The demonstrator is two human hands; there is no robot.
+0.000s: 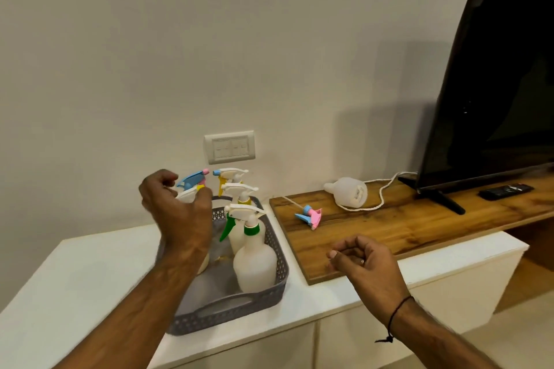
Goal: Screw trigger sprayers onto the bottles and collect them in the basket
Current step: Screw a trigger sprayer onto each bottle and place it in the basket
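Over the grey basket (271,252), the left hand (177,210) grips a white trigger sprayer (187,195) on its bottle and should set it upright among the others, while the right hand (364,263), loosely curled and holding nothing, could reach for the capless bottle (347,195) and pink-blue sprayer (310,215) on the wooden board (389,228).

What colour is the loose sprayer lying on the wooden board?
Pink and blue, seen in the head view: loose sprayer on the wooden board.

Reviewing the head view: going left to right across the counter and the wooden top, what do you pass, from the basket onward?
Grey basket holding assembled spray bottles → loose blue and pink trigger sprayer on the wooden top → capless bottle lying on its side → TV → remote.
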